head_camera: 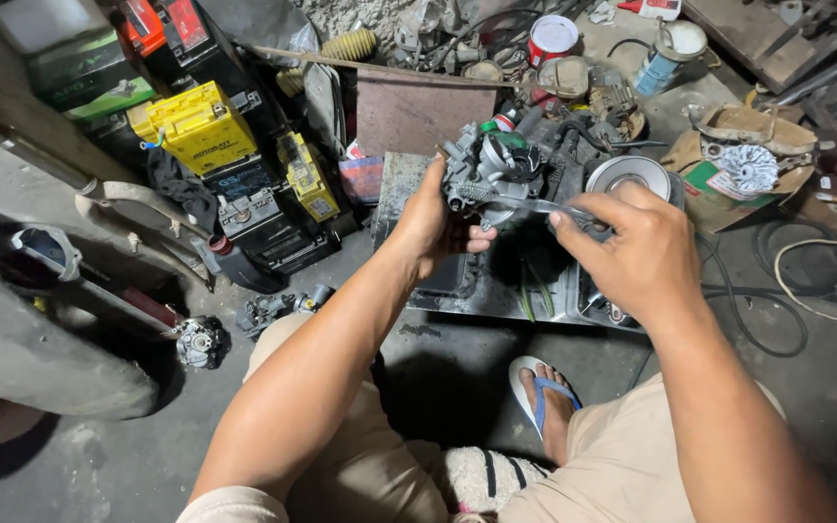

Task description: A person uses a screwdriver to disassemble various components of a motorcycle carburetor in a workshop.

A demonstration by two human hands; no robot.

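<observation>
A grey carburettor [489,174] is gripped in the left hand [430,221] above a metal tray [496,281] on the floor. A slim metal tool [544,206] is pinched in the right hand [632,247], its tip set against the body. The carburettor appears largely assembled; work on it seems barely begun.

Both forearms reach forward from bent knees. The left hand [430,225] is raised, wrist cocked, fingers [477,239] curled shut in a grip. Just right of them, the right hand [636,254] pinches, knuckles up.
</observation>
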